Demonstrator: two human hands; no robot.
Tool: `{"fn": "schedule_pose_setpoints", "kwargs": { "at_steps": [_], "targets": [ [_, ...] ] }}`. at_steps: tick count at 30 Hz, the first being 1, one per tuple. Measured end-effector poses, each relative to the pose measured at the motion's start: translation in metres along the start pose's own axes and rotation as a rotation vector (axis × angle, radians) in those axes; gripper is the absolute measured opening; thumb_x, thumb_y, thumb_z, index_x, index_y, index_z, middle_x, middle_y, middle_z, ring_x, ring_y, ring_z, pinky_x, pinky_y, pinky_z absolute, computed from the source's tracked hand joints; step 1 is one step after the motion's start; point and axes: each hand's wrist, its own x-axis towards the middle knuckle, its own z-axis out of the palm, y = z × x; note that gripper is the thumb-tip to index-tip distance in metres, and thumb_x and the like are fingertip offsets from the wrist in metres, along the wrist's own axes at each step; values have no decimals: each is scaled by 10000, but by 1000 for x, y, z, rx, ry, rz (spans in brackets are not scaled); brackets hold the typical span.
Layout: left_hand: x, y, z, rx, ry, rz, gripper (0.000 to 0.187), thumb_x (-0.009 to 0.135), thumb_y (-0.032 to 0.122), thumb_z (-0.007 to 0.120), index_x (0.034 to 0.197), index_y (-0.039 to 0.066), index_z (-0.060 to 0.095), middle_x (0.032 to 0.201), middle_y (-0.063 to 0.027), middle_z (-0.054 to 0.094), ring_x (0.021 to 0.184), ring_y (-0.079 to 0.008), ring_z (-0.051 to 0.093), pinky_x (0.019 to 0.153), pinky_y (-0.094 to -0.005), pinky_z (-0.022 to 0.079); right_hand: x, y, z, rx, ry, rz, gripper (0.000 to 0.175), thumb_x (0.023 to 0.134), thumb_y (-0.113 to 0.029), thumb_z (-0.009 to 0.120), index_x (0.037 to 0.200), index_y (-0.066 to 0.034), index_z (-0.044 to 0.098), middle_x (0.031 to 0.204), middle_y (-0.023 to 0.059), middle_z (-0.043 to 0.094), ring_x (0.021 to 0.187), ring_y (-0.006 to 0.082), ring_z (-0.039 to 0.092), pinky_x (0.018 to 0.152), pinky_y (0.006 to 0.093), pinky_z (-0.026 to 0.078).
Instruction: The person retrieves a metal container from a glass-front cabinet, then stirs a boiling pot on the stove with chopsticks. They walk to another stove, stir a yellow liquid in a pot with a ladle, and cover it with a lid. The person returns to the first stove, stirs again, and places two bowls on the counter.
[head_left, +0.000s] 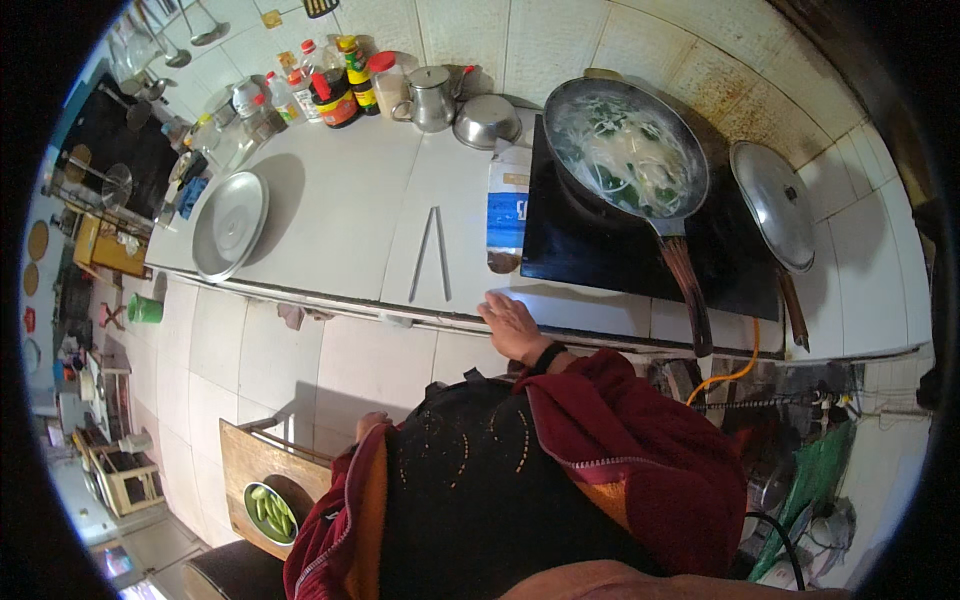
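My right hand (514, 326) rests at the front edge of the white tiled counter (337, 217), with nothing in it. Just ahead of it lies a pair of metal tongs (429, 255), its arms spread in a V. On the black cooktop (600, 251) to the right stands a frying pan (559, 154) with a wooden handle (686, 292) that juts over the counter edge. White strands and green leaves in cloudy liquid (619, 154) fill the pan. Low at my side, my left hand (370, 422) is mostly hidden by the red sleeve, so its fingers are unclear.
A lid (776, 206) with a wooden handle lies right of the pan. A blue-and-white packet (505, 217) touches the cooktop's left side. Bottles, a metal pot (431, 101) and a bowl (487, 121) line the wall. Green vegetables (271, 512) fill a bowl on a wooden stool (247, 457).
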Motion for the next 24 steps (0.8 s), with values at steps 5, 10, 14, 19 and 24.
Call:
{"fn": "schedule_pose_setpoints", "kwargs": {
  "at_steps": [5,10,14,19,24],
  "targets": [
    [-15,4,38,53,88,14,262,773,369,582,788,118,658,823,-158,650,832,-335,635,727,-444,513,0,0,-10,-32,2,-26,438,720,-32,543,1158,-12,544,1274,192,460,1201,343,432,945,439,395],
    [-23,5,82,-50,284,164,282,797,377,568,785,113,666,877,-132,665,855,-316,642,725,-451,517,1,8,-9,-15,66,-142,486,672,-46,602,1152,-6,535,1250,197,466,1157,358,450,907,454,413],
    [-33,37,85,-615,195,-153,284,809,368,558,785,106,666,885,-127,668,876,-313,640,728,-444,522,0,9,-10,-77,36,-195,533,685,-76,634,1193,-14,484,1262,200,444,1151,375,443,898,477,407],
    [-44,96,57,-422,34,-251,261,764,282,570,853,72,698,930,-147,678,910,-338,639,746,-441,530,2,3,-12,-203,-22,-189,515,727,-94,633,1208,-18,463,1272,215,426,1144,386,438,908,485,389],
    [-52,108,53,-121,-52,-153,273,738,262,582,896,78,706,968,-150,676,920,-340,647,770,-447,532,5,-4,-14,-163,-44,-172,449,772,23,512,1219,-3,476,1289,227,421,1181,399,411,959,479,363]
  ]
}}
